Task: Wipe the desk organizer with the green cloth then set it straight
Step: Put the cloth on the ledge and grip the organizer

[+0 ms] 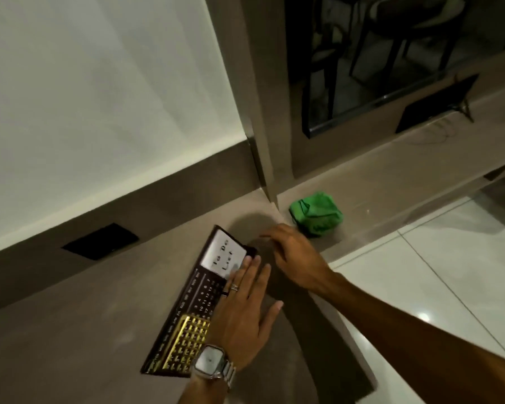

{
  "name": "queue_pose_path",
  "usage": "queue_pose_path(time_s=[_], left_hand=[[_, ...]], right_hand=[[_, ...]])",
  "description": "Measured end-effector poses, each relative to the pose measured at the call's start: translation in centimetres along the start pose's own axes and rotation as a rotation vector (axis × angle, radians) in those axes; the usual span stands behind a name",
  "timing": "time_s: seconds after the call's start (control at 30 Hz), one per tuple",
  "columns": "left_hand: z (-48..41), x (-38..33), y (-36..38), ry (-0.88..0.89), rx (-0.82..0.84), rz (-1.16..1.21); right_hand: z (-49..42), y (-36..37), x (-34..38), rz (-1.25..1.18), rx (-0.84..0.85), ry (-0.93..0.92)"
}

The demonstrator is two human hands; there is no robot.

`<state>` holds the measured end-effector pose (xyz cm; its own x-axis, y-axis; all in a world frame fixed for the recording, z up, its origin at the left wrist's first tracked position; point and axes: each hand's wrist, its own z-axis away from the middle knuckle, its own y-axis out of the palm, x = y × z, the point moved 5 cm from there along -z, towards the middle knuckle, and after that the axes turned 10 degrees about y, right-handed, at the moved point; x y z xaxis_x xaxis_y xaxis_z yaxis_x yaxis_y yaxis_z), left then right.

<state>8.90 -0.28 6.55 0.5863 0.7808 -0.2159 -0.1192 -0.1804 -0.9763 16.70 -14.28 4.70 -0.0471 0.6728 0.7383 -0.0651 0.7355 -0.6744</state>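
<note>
A black outlet plate (99, 241) sits in the brown upstand at the far left, below the white wall (99, 97). To its right, the desk organizer (187, 310) lies flat on the beige desk (56, 345), turned at an angle to the desk edge. It is a dark, long, flat board rather than a box with open bins: at its far end is a white "To Do List" panel (225, 253), in the middle a calendar area with month names and numbers, and at the near end a gold grid of small cells. Whether anything is stored inside it cannot be told from here.

The left hand (242, 316) rests flat on the organizer's right side, fingers stretched out and together, fingertips reaching the white panel; it presses rather than grips. It wears rings and, at the wrist, a metal-band watch (212, 364).

Just to the right, the right hand (292, 255) hovers over the desk beside the organizer's far corner, fingers spread and loosely curved, holding nothing.

Further right, the green cloth (315, 214) lies bunched on the desk near the base of a brown pillar (263, 112), apart from both hands. Beyond the desk edge is glossy white tiled floor (435, 272).
</note>
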Motion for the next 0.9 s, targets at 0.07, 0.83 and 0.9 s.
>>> queue_pose_path(time_s=[0.07, 0.83, 0.9], left_hand=[[0.9, 1.7, -3.7, -0.038, -0.104, -0.041], [20.1, 17.8, -7.0, -0.834, -0.583, 0.647], [20.9, 19.3, -6.8, -0.891, -0.649, 0.769]], right_hand=[[-0.1, 0.5, 2.5, -0.039, 0.022, -0.028], [-0.2, 4.2, 10.9, 0.142, 0.006, 0.161], [0.3, 4.9, 11.1, 0.092, 0.009, 0.215]])
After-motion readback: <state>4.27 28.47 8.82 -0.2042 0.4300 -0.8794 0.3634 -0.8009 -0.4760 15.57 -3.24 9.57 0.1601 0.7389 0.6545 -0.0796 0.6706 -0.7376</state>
